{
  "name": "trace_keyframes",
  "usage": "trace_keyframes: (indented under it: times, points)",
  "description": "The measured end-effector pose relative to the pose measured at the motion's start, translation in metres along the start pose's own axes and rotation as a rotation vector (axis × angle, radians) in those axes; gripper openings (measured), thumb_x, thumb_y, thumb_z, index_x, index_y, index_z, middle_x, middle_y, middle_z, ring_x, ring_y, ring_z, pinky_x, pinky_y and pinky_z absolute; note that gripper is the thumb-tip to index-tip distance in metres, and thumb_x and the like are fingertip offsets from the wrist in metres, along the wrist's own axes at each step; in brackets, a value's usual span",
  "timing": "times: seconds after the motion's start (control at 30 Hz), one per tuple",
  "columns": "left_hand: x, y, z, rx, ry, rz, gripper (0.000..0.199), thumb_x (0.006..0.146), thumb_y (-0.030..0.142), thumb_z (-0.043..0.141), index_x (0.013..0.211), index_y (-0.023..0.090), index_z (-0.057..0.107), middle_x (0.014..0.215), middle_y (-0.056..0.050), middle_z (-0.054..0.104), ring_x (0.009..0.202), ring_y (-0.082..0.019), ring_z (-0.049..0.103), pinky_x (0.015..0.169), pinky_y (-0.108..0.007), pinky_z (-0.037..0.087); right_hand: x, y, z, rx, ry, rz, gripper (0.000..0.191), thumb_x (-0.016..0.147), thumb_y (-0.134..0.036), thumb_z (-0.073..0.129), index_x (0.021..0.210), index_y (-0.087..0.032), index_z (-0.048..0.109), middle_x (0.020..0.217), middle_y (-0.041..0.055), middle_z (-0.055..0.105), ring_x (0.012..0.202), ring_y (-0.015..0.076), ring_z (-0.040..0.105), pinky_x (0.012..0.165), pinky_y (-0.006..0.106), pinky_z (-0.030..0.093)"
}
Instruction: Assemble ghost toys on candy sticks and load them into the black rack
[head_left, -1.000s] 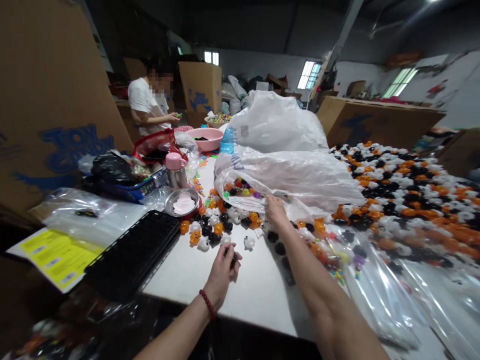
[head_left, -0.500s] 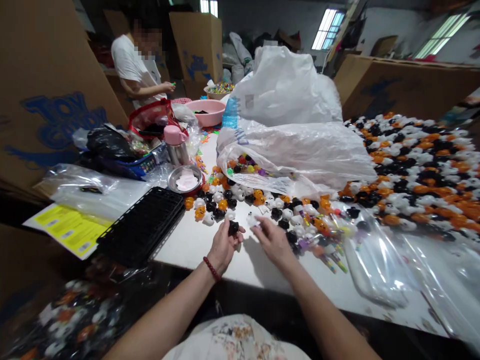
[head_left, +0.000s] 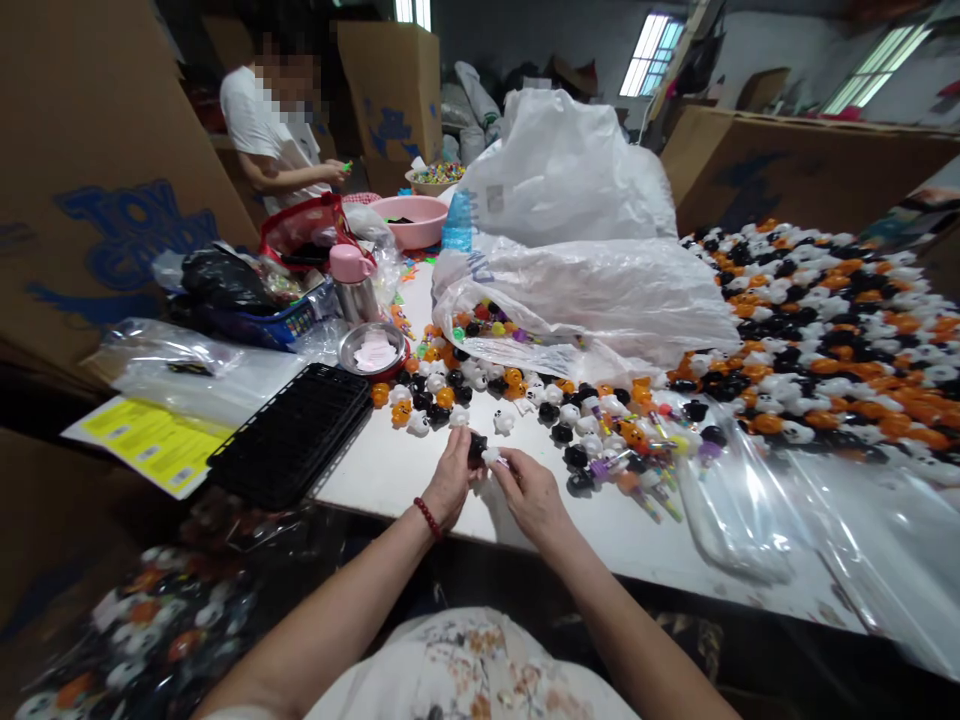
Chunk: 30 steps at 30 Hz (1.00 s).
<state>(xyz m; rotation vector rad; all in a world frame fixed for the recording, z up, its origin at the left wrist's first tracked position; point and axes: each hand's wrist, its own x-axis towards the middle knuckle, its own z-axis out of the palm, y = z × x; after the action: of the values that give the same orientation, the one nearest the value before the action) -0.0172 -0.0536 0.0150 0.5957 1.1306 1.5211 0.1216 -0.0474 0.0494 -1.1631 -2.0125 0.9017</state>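
Note:
Over the front of the white table (head_left: 420, 475), my left hand (head_left: 452, 482) is closed on a small black figure (head_left: 477, 446). My right hand (head_left: 531, 492) meets it from the right, its fingertips pinching a small white piece (head_left: 493, 456) against the black figure. A white figure (head_left: 503, 421) with a dark-eyed face lies just beyond my fingers. Orange, black and white figures (head_left: 444, 397) are scattered behind my hands, and pens with figure tops (head_left: 630, 432) lie to the right.
Black trays (head_left: 289, 435) and yellow printed sheets (head_left: 154, 440) are at the left. A steel dish (head_left: 371, 350) stands near a pink-capped flask (head_left: 352, 280). White plastic bags (head_left: 592, 290) fill the middle, with a large figure heap (head_left: 832, 340) at right. A person (head_left: 274, 140) stands behind.
My right hand has moved left and down to meet my left hand, bringing a small white piece against the black figure. A white figure now shows on the table where my right fingers were.

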Motion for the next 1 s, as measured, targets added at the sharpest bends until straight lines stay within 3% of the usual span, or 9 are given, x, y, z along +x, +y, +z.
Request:
trace_keyframes:
  times: [0.33,0.5,0.6,0.7,0.8,0.87,0.93,1.0]
  points:
    - [-0.009,0.007,0.005,0.106,-0.025,0.019,0.038,0.090,0.061,0.048,0.092,0.023,0.044,0.070,0.005,0.043,0.054,-0.009,0.043,0.048,-0.021,0.036,0.001,-0.006,0.001,-0.109,-0.013,0.105,0.031,0.096,-0.042,0.045,0.084,-0.020,0.063,0.076,0.0028,0.068,0.066,0.0164,0.059,0.064,0.026,0.038]
    - [-0.011,0.010,0.008,0.298,0.051,0.091,0.028,0.096,0.048,0.042,0.088,0.022,0.047,0.081,0.000,0.047,0.072,-0.014,0.050,0.062,-0.026,0.046,0.003,-0.010,0.012,-0.043,-0.010,0.121,0.029,0.095,-0.039,0.045,0.079,-0.020,0.060,0.068,0.0010,0.065,0.063,0.0152,0.058,0.061,0.024,0.037]
    - [-0.008,0.006,0.007,0.477,0.106,0.168,0.026,0.098,0.044,0.038,0.085,0.022,0.045,0.080,0.000,0.046,0.076,-0.015,0.049,0.075,-0.030,0.046,0.006,-0.011,0.022,-0.132,0.028,0.097,0.028,0.095,-0.036,0.042,0.076,-0.021,0.056,0.066,0.0013,0.062,0.061,0.0156,0.055,0.061,0.025,0.037]
    - [-0.007,0.001,0.006,0.516,0.077,0.179,0.028,0.098,0.047,0.038,0.087,0.022,0.045,0.079,0.001,0.047,0.076,-0.015,0.050,0.077,-0.029,0.045,0.011,-0.011,0.021,-0.202,0.020,0.059,0.029,0.095,-0.035,0.041,0.075,-0.021,0.056,0.068,0.0025,0.062,0.062,0.0161,0.054,0.062,0.026,0.037]
    - [-0.010,-0.001,0.006,0.476,-0.073,0.089,0.035,0.098,0.054,0.029,0.095,0.023,0.044,0.072,0.004,0.050,0.059,-0.012,0.049,0.060,-0.026,0.044,0.018,-0.004,-0.007,-0.135,-0.002,0.060,0.034,0.096,-0.041,0.039,0.078,-0.021,0.060,0.070,0.0027,0.063,0.064,0.0164,0.056,0.063,0.026,0.039]
    - [-0.010,-0.002,0.006,0.483,-0.157,0.035,0.037,0.098,0.054,0.026,0.099,0.022,0.044,0.074,0.003,0.055,0.052,-0.010,0.047,0.054,-0.025,0.042,0.023,0.008,-0.041,-0.157,0.096,0.094,0.040,0.097,-0.046,0.036,0.082,-0.021,0.062,0.071,0.0032,0.063,0.065,0.0175,0.055,0.064,0.028,0.040]
    - [-0.006,-0.001,0.008,0.581,-0.122,0.059,0.030,0.098,0.047,0.033,0.102,0.021,0.047,0.084,-0.001,0.060,0.059,-0.012,0.054,0.059,-0.027,0.046,0.030,0.026,-0.079,-0.275,0.276,0.119,0.041,0.096,-0.048,0.036,0.086,-0.020,0.064,0.077,0.0060,0.064,0.072,0.0204,0.057,0.069,0.031,0.042]
    - [0.004,0.003,0.012,0.753,-0.063,0.202,0.022,0.093,0.030,0.042,0.112,0.020,0.050,0.103,-0.007,0.061,0.085,-0.017,0.062,0.076,-0.032,0.051,0.039,0.046,-0.112,-0.442,0.455,0.120,0.039,0.094,-0.046,0.039,0.090,-0.017,0.065,0.087,0.0119,0.065,0.085,0.0256,0.058,0.078,0.037,0.045]
